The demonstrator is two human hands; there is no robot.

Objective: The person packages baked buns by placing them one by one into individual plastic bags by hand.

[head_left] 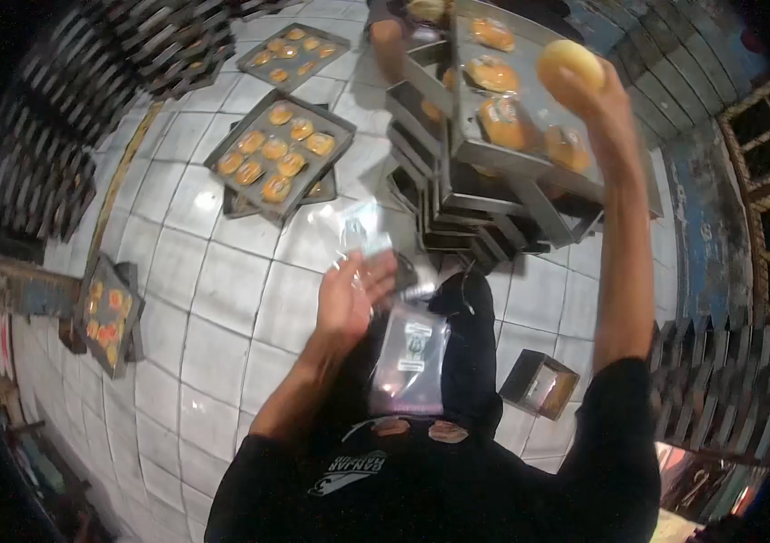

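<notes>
Up at the right, my right hand is closed on a round pale-yellow bun, above a metal tray of wrapped buns. My left hand is palm up over the floor, blurred, with a clear printed plastic bag at its fingers. Across my lap lies a stack of clear printed bags. The tray under my right hand rests on a tall, staggered stack of metal trays.
Trays of glazed buns lie on the tiled floor ahead, with another behind and more at left. An open metal tin stands right of my legs. Another person's arm shows at the top. Stacked trays line the right side.
</notes>
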